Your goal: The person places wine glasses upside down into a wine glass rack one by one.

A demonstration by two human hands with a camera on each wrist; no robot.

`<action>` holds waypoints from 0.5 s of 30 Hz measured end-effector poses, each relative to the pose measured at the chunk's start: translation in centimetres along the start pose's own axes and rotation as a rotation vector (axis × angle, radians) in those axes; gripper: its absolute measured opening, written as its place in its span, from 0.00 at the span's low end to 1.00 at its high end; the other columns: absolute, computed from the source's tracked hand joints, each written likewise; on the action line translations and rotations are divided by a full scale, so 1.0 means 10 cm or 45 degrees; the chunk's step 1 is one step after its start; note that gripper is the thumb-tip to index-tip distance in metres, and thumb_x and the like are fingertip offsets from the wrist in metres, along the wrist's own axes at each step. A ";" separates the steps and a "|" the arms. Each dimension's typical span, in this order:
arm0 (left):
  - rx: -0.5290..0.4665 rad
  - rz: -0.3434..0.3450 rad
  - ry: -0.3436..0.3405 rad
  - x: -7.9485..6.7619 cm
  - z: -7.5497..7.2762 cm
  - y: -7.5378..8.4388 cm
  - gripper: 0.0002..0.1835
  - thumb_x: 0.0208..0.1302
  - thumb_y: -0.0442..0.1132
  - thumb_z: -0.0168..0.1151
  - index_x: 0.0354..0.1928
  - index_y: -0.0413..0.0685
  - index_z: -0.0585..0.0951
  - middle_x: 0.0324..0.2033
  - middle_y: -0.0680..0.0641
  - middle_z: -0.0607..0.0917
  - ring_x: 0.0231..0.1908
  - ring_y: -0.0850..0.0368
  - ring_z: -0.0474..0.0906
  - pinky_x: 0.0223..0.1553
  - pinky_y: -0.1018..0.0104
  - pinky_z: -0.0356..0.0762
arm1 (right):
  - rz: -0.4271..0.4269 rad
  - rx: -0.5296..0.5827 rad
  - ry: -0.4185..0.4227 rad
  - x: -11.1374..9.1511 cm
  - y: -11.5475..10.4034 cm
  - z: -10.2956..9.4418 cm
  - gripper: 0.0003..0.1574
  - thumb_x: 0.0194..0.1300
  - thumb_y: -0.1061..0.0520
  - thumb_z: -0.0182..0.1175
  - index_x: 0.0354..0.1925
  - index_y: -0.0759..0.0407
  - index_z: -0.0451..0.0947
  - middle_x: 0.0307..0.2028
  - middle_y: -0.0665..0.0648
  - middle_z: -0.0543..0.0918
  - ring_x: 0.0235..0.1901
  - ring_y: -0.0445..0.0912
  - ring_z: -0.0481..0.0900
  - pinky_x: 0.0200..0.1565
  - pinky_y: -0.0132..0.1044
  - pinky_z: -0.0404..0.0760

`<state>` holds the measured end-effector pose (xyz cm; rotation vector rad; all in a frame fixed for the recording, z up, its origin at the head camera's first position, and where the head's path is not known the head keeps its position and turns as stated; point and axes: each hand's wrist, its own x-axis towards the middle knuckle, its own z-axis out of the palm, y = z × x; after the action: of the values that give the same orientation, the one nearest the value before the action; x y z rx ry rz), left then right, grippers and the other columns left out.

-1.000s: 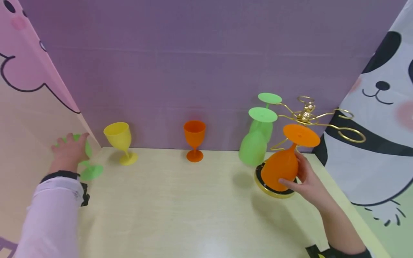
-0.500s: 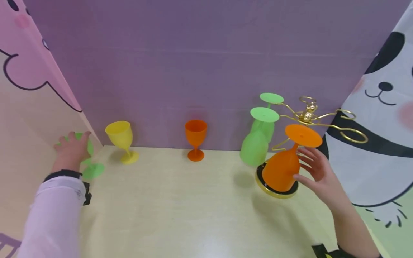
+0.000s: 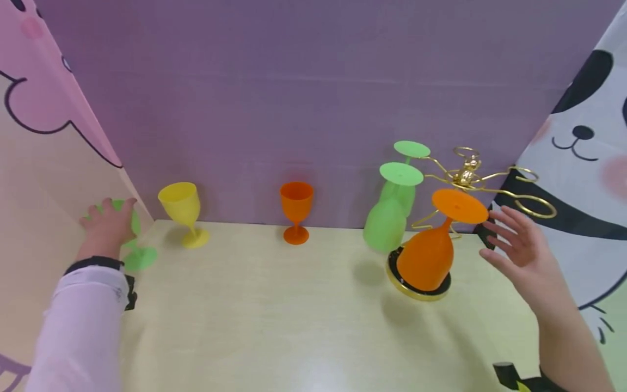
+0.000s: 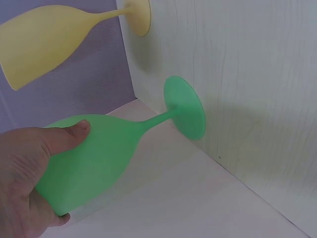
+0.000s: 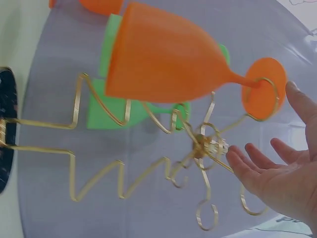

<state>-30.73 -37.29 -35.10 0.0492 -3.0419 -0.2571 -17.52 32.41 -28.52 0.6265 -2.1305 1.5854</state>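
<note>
At the far left, my left hand (image 3: 105,228) grips the bowl of a light green goblet (image 4: 99,158), thumb on one side. The goblet's foot stands on the table beside the side wall. On the right, my right hand (image 3: 531,261) is held up with fingers spread, apart from an orange goblet (image 3: 426,258). That goblet hangs upside down by its foot from a ring of the gold wire glass rack (image 3: 465,177). Two green goblets hang upside down behind it, the nearer green goblet (image 3: 384,226) partly covering the other. In the right wrist view, my fingers (image 5: 257,171) hold nothing.
A yellow goblet (image 3: 179,207) and another orange goblet (image 3: 296,204) stand upright along the back of the table (image 3: 274,316). The rack's round black base (image 3: 421,294) has a gold rim. Several bare rack arms reach out right. Printed cloth walls enclose the sides.
My right hand has let go of the hanging orange goblet and moved away to the right. The goblet stays on the rack. My left hand keeps its hold.
</note>
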 end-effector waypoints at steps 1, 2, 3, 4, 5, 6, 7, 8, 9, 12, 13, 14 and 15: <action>0.003 0.000 0.001 0.00 0.01 -0.01 0.45 0.48 0.33 0.61 0.65 0.42 0.45 0.52 0.15 0.43 0.46 0.11 0.40 0.41 0.21 0.40 | -0.002 -0.022 0.019 0.01 -0.03 -0.01 0.46 0.51 0.81 0.51 0.65 0.60 0.50 0.59 0.56 0.63 0.54 0.40 0.67 0.48 0.17 0.68; 0.004 -0.001 0.002 0.01 0.01 -0.02 0.45 0.48 0.34 0.61 0.65 0.42 0.45 0.52 0.15 0.43 0.46 0.12 0.40 0.41 0.21 0.40 | -0.008 -0.032 0.041 0.02 -0.06 -0.03 0.46 0.51 0.81 0.51 0.65 0.60 0.51 0.59 0.57 0.63 0.53 0.40 0.67 0.47 0.17 0.69; 0.007 -0.003 0.001 0.01 0.01 -0.03 0.46 0.48 0.34 0.61 0.65 0.42 0.45 0.52 0.15 0.43 0.46 0.12 0.40 0.41 0.21 0.40 | -0.014 -0.043 0.058 0.04 -0.08 -0.04 0.45 0.52 0.80 0.51 0.65 0.60 0.51 0.59 0.58 0.64 0.53 0.40 0.68 0.47 0.17 0.69; 0.009 -0.002 0.000 0.01 0.01 -0.03 0.46 0.48 0.34 0.61 0.65 0.43 0.45 0.52 0.15 0.43 0.47 0.11 0.40 0.41 0.21 0.40 | -0.017 -0.055 0.075 0.05 -0.11 -0.06 0.44 0.52 0.80 0.51 0.64 0.61 0.52 0.58 0.58 0.64 0.52 0.40 0.68 0.47 0.17 0.69; 0.010 0.001 0.000 0.02 0.02 -0.03 0.46 0.48 0.34 0.61 0.65 0.43 0.45 0.52 0.15 0.43 0.47 0.11 0.40 0.41 0.21 0.40 | -0.029 -0.070 0.092 0.07 -0.14 -0.07 0.43 0.52 0.80 0.51 0.64 0.62 0.53 0.58 0.58 0.65 0.52 0.40 0.69 0.46 0.17 0.70; 0.008 0.003 -0.001 0.02 0.02 -0.04 0.46 0.48 0.34 0.61 0.66 0.42 0.45 0.52 0.15 0.43 0.47 0.11 0.39 0.41 0.21 0.39 | -0.044 -0.058 0.101 0.08 -0.16 -0.08 0.42 0.51 0.81 0.51 0.63 0.63 0.54 0.57 0.58 0.66 0.51 0.40 0.70 0.46 0.18 0.70; 0.007 0.002 -0.004 0.03 0.02 -0.04 0.46 0.48 0.34 0.61 0.66 0.42 0.45 0.52 0.15 0.43 0.47 0.11 0.39 0.41 0.21 0.39 | -0.052 -0.088 0.108 0.10 -0.19 -0.09 0.42 0.51 0.81 0.51 0.63 0.63 0.54 0.57 0.58 0.66 0.51 0.40 0.70 0.46 0.18 0.70; 0.007 0.001 -0.007 0.03 0.02 -0.04 0.46 0.48 0.34 0.60 0.65 0.42 0.45 0.52 0.15 0.43 0.47 0.11 0.39 0.41 0.21 0.38 | -0.057 -0.068 0.114 0.12 -0.20 -0.10 0.42 0.51 0.81 0.51 0.63 0.64 0.55 0.56 0.59 0.67 0.51 0.40 0.71 0.46 0.18 0.70; 0.008 0.000 -0.009 0.03 0.02 -0.04 0.46 0.48 0.33 0.60 0.65 0.42 0.45 0.52 0.14 0.43 0.47 0.11 0.39 0.41 0.21 0.38 | -0.050 -0.115 0.120 0.14 -0.23 -0.10 0.42 0.51 0.80 0.51 0.63 0.63 0.55 0.56 0.58 0.67 0.50 0.39 0.71 0.45 0.17 0.70; -0.001 -0.007 -0.022 0.03 0.01 -0.04 0.46 0.48 0.33 0.60 0.65 0.42 0.44 0.52 0.14 0.42 0.47 0.11 0.38 0.41 0.21 0.38 | -0.019 -0.285 0.140 0.19 -0.29 -0.12 0.42 0.53 0.78 0.52 0.64 0.59 0.55 0.58 0.57 0.66 0.50 0.37 0.70 0.44 0.15 0.69; -0.002 -0.009 -0.026 0.03 0.01 -0.04 0.45 0.48 0.32 0.60 0.65 0.42 0.44 0.52 0.14 0.42 0.47 0.11 0.38 0.41 0.21 0.38 | -0.004 -0.352 0.144 0.21 -0.31 -0.12 0.42 0.53 0.77 0.52 0.64 0.57 0.54 0.58 0.56 0.65 0.50 0.36 0.70 0.44 0.14 0.69; -0.005 -0.009 -0.029 0.04 0.01 -0.04 0.45 0.48 0.32 0.60 0.65 0.42 0.44 0.52 0.14 0.42 0.47 0.11 0.38 0.41 0.21 0.38 | 0.011 -0.395 0.147 0.24 -0.32 -0.13 0.42 0.54 0.77 0.53 0.64 0.56 0.54 0.58 0.56 0.65 0.50 0.36 0.69 0.44 0.14 0.69; -0.010 -0.010 -0.032 0.04 0.01 -0.04 0.46 0.48 0.33 0.60 0.66 0.42 0.44 0.52 0.14 0.42 0.47 0.11 0.37 0.41 0.21 0.38 | 0.024 -0.456 0.145 0.26 -0.34 -0.14 0.43 0.54 0.76 0.53 0.65 0.54 0.54 0.59 0.55 0.65 0.50 0.35 0.68 0.43 0.13 0.68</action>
<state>-31.13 -37.66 -35.23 0.0578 -3.0663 -0.2721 -17.61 32.57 -24.00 0.3889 -2.2598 1.1730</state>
